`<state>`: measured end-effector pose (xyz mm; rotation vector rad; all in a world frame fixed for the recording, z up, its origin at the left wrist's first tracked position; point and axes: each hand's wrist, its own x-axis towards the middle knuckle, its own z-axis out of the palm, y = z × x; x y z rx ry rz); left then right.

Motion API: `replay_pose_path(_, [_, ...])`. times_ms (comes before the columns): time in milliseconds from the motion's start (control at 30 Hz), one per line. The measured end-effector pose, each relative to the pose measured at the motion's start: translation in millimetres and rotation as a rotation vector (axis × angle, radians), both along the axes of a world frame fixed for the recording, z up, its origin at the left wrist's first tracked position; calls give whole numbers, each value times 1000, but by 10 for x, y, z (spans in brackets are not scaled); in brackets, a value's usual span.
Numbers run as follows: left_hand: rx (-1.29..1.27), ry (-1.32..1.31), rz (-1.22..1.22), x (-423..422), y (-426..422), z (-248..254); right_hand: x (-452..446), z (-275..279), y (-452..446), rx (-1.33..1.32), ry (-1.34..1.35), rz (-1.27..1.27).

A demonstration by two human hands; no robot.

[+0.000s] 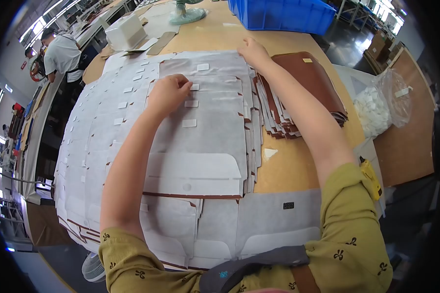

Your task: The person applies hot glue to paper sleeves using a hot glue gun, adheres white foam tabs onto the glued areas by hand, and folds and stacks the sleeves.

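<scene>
My left hand (170,94) is closed over a stack of grey-white backed panels (200,139), its fingertips at the edge of a small white label (195,87). More labels, such as one white rectangle (189,123), lie in a column down the overlapping panels. Beyond it, my right hand (254,52) is closed in a pinch at the far right corner of the top panel (181,66). Whatever sits between those fingers is hidden. Brown edges show along the panels. To their right rises a pile of brown leather-like pieces (310,80), under my right forearm.
A blue crate (283,17) stands at the table's far end, with a green fan base (187,16) and a white block (126,32) further left. A clear bag of white scraps (374,111) and a yellow tool (370,178) are at right. A person (62,54) stands at left.
</scene>
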<state>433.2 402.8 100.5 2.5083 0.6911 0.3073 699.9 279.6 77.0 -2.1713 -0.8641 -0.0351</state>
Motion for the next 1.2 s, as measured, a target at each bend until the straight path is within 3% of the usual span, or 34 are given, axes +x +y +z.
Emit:
replay_pose_path(200, [38,-131,75,-74,-9,-51,-393,197,-418,37,-139,202])
replay_pose_path(267, [-62,-181,81,-147,-34,-31,-530,361,-535,53,-154,225])
replay_pose_path(367, [-159,-275,31,-299,-109,-6,-754,595,-786,128,-50,294])
replay_pose_path(433, [-213,-344,-9,-426,-368,97,-994,863,-1136,368,189,420])
replay_pose_path(467, [-316,-300,30,-505,-540,263,-1078,957,-1348,359,188,395])
replay_pose_path(533, [-420,-262,55,-598,-742,314,-1268,1151,-1794,597,167,395])
replay_pose_path(667, [-430,-223,-82,-657,-1094,177,-1897,1384,-2911,468,357,180])
replay_pose_path(733, [-445,-249,-168,-656,-1349,83,-2092,1045,-3370,433,414,240])
replay_pose_path(800, [-346,-191,-229,-720,-1635,50,-2405,678,-3725,194,511,142])
replay_pose_path(867, [-230,-57,-232,-865,-1969,74,-2587,241,-4082,176,362,174])
replay_pose_path(900, [-228,-48,-213,-947,-2047,46,-2638,130,-4256,176,375,191])
replay_pose_path(967, [-158,-106,-250,-1069,-2194,-40,-2695,-42,-4547,84,142,173])
replay_pose_path(1100, [-174,-91,-30,-1296,-2340,-98,-2700,-333,-4882,153,200,59])
replay_pose_path(1200, [-75,-129,-67,-1354,-2540,-174,-2692,-466,-4968,227,178,48])
